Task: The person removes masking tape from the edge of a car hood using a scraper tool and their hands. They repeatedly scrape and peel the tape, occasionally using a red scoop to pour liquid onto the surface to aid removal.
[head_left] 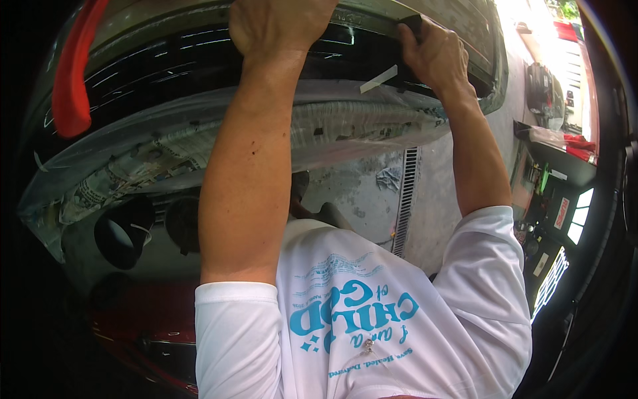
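Note:
A glossy black car panel [166,63] with a duller greyish strip along its far side stretches across the top. My right hand [438,56] is closed round a small dark block [412,25], pressed against the panel's upper part. Over the same panel, my left hand [282,23] reaches to the top edge of the picture, where its fingers are hidden. A pale strip of tape [379,78] sticks up from the black surface between my arms. Along the panel's near edge hang newspaper [345,123] and clear plastic sheeting [159,133].
A red curved object [72,80] hangs at the upper left. Beneath the sheeting stands a black bucket-like container [123,233]. A floor drain grate [405,193] runs beside crumpled plastic [389,178]. A red car [146,326] is behind me at left; a cluttered workbench [558,159] lies right.

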Demonstrator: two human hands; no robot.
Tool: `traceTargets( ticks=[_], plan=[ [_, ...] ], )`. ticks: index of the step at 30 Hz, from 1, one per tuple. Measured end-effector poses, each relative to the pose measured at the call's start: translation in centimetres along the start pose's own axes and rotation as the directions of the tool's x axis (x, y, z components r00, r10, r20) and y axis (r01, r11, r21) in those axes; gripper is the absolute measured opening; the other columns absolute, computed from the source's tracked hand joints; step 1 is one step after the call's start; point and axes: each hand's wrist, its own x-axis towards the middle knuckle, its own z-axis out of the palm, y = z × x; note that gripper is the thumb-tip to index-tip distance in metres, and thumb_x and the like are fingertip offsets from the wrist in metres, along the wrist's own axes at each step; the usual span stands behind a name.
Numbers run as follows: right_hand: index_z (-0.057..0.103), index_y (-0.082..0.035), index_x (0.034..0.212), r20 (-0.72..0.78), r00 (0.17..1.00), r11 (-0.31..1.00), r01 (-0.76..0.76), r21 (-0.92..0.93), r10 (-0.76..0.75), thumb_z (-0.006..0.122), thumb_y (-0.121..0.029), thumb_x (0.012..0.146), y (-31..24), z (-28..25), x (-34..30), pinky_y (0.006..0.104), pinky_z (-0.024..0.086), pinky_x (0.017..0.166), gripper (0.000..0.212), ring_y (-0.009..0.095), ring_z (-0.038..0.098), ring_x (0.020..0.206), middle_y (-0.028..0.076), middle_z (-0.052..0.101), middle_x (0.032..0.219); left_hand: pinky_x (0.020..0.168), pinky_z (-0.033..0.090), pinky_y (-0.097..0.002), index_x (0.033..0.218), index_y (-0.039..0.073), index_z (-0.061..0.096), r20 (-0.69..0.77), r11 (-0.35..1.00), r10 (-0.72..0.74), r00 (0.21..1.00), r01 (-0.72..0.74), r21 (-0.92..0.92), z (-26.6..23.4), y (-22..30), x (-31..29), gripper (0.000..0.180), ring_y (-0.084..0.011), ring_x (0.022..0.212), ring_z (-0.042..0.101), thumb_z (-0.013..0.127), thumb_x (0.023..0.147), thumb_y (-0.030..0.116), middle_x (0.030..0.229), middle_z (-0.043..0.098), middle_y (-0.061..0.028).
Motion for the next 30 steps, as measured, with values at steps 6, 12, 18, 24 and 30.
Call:
traceTargets(
  ticks=[6,12,18,24,30],
  plan=[
    [0.076,-0.008,0.111,-0.04,0.997,0.998,-0.067,0.013,0.067,0.065,-0.044,0.102,0.5,-0.1,-0.4,0.056,0.059,0.09,0.039,0.047,0.074,0.1,0.026,0.077,0.098,0.076,0.059,-0.0555,0.141,-0.007,0.043,0.088,0.998,-0.031,0.996,0.035,-0.046,-0.4,-0.3,0.9,0.07,-0.0471,0.083,0.075,0.067,0.097,0.041,0.085,0.074,-0.0295],
    [0.076,-0.008,0.113,0.046,0.999,0.997,0.032,-0.064,-0.029,0.063,-0.043,0.103,-0.2,-0.3,0.3,0.0568,0.058,0.09,0.039,0.047,0.074,0.1,0.024,0.078,0.096,0.075,0.058,-0.0563,0.143,-0.008,0.042,0.071,0.999,-0.024,0.997,0.027,-0.039,-0.2,-0.3,0.6,0.071,-0.0479,0.082,0.074,0.067,0.097,0.04,0.084,0.074,-0.0292],
    [0.077,-0.009,0.113,-0.098,0.969,0.974,-0.226,0.007,0.225,0.065,-0.043,0.102,8.2,0.9,-1.1,0.0554,0.058,0.092,0.038,0.045,0.075,0.103,0.022,0.079,0.101,0.079,0.058,-0.0567,0.148,-0.009,0.04,0.034,0.999,-0.007,0.999,0.008,-0.037,-0.2,-0.6,0.8,0.076,-0.0484,0.086,0.075,0.067,0.097,0.041,0.087,0.074,-0.0307],
    [0.075,-0.007,0.109,-0.01,1.0,1.0,-0.012,-0.011,0.012,0.065,-0.044,0.102,3.3,-0.3,-0.7,0.0563,0.058,0.09,0.039,0.047,0.075,0.098,0.023,0.078,0.096,0.081,0.058,-0.0569,0.148,-0.009,0.041,0.066,0.999,-0.032,0.997,0.034,-0.04,-0.5,0.2,0.1,0.077,-0.0495,0.088,0.074,0.066,0.097,0.044,0.09,0.074,-0.0316],
    [0.074,-0.007,0.109,0.048,0.999,1.0,0.011,-0.029,-0.01,0.064,-0.045,0.103,1.9,0.2,0.0,0.0569,0.058,0.089,0.04,0.047,0.074,0.096,0.025,0.077,0.094,0.083,0.057,-0.0572,0.148,-0.007,0.041,0.057,0.999,-0.034,0.998,0.036,-0.019,-0.3,0.2,0.0,0.077,-0.0498,0.09,0.074,0.066,0.097,0.044,0.092,0.073,-0.0329]
  ],
)
